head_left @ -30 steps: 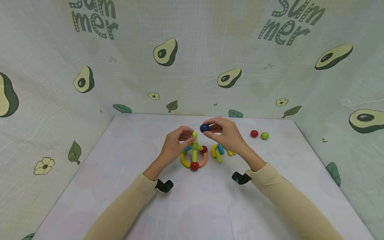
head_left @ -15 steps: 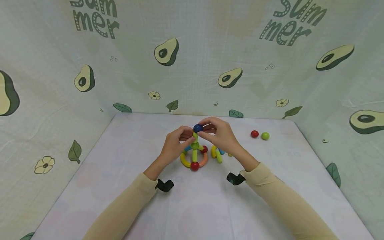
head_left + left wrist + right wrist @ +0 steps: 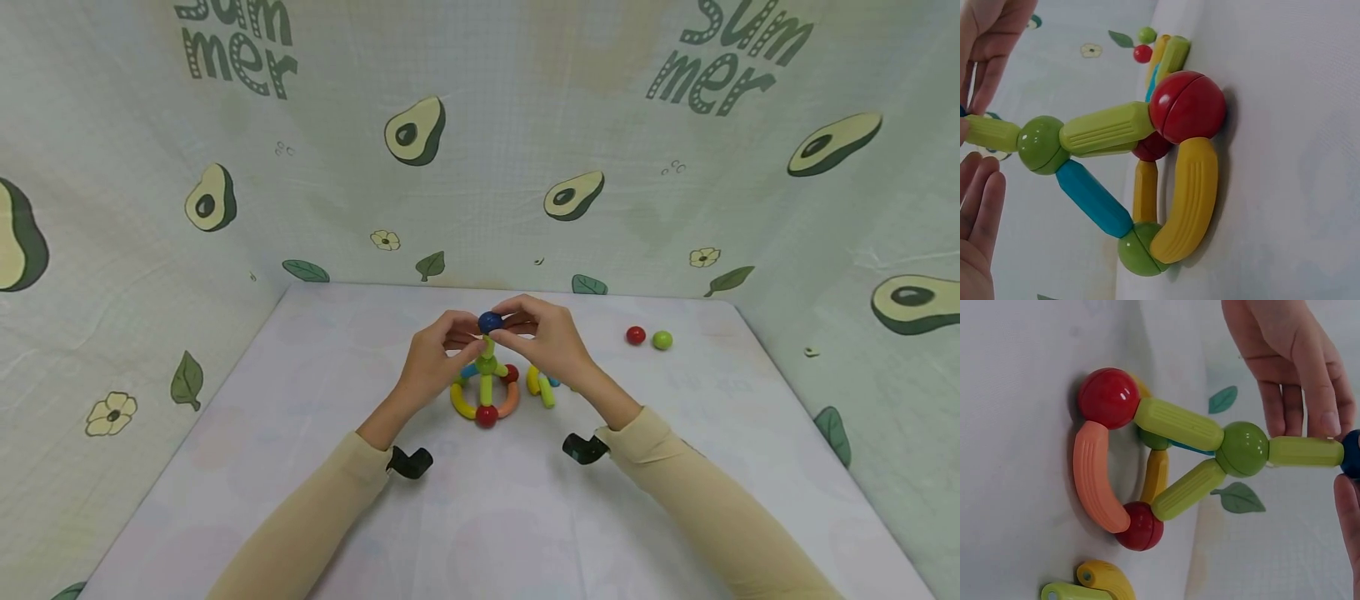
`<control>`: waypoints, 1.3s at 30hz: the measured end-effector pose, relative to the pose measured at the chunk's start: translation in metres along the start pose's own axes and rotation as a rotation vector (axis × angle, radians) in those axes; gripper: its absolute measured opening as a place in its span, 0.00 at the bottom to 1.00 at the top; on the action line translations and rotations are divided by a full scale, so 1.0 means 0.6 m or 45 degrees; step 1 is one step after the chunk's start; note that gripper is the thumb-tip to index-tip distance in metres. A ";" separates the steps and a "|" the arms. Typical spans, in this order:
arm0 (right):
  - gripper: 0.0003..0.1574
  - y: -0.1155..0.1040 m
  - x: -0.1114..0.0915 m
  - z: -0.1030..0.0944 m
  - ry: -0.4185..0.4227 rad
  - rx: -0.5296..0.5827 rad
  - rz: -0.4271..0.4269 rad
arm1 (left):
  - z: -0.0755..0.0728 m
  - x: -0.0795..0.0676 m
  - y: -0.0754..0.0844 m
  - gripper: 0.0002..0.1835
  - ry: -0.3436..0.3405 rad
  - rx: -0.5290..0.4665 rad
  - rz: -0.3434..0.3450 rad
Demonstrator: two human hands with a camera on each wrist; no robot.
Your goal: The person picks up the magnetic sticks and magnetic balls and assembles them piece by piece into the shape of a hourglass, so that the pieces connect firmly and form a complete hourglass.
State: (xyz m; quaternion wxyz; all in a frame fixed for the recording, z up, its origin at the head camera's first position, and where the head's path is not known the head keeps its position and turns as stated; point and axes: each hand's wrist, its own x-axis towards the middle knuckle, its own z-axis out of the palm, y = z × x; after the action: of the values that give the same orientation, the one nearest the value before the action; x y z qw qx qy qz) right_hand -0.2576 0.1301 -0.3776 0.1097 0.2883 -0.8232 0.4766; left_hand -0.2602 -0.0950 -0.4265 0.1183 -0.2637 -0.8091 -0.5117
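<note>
A magnetic-stick frame stands on the table. Its ring has curved sticks, such as a salmon one (image 3: pixel 1092 478) and a yellow one (image 3: pixel 1192 200), and red balls (image 3: pixel 486 416). Straight sticks rise to a green ball (image 3: pixel 1241 449), above which a light green stick (image 3: pixel 1305 451) points upward. My left hand (image 3: pixel 437 357) pinches this top stick near its upper end, its other fingers loosely bent. With thumb and fingers my right hand (image 3: pixel 549 337) holds a dark blue ball (image 3: pixel 491 322) against the stick's tip. The exact contact is partly hidden by fingers.
Right of the frame lie loose sticks, including a light green one (image 3: pixel 547 392) and a yellow one (image 3: pixel 533 380), partly behind my right hand. Farther right sit a red ball (image 3: pixel 636 335) and a green ball (image 3: pixel 662 340). A printed cloth wall (image 3: pixel 480 208) closes off the back.
My right hand has carried the blue ball leftward onto the top of the upright green stick. My left hand has stayed almost in place at that stick.
</note>
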 end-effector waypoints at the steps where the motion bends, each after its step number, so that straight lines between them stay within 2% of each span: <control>1: 0.20 0.000 0.000 0.000 0.001 0.004 0.003 | -0.002 0.001 0.001 0.19 0.006 -0.006 0.006; 9: 0.19 0.000 0.001 0.002 -0.001 0.029 -0.010 | -0.019 0.015 0.006 0.19 -0.004 -0.011 0.088; 19: 0.22 0.003 0.000 0.003 -0.020 -0.040 -0.050 | -0.025 0.016 0.009 0.17 -0.021 -0.036 0.105; 24: 0.24 0.013 -0.007 -0.007 -0.036 -0.116 -0.013 | -0.028 0.014 0.008 0.18 -0.022 -0.039 0.105; 32: 0.20 0.045 -0.029 -0.034 -0.101 -0.231 0.084 | -0.037 0.009 0.003 0.21 -0.031 -0.016 0.107; 39: 0.22 0.087 -0.066 -0.049 -0.185 -0.286 0.197 | -0.050 -0.001 -0.004 0.19 -0.006 -0.009 0.046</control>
State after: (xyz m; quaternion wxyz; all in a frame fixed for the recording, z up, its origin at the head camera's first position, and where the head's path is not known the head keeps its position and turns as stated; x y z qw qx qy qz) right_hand -0.2582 0.1898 -0.4178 0.0444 0.2435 -0.8968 0.3667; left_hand -0.2634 -0.1228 -0.4153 0.1247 -0.2797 -0.8027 -0.5118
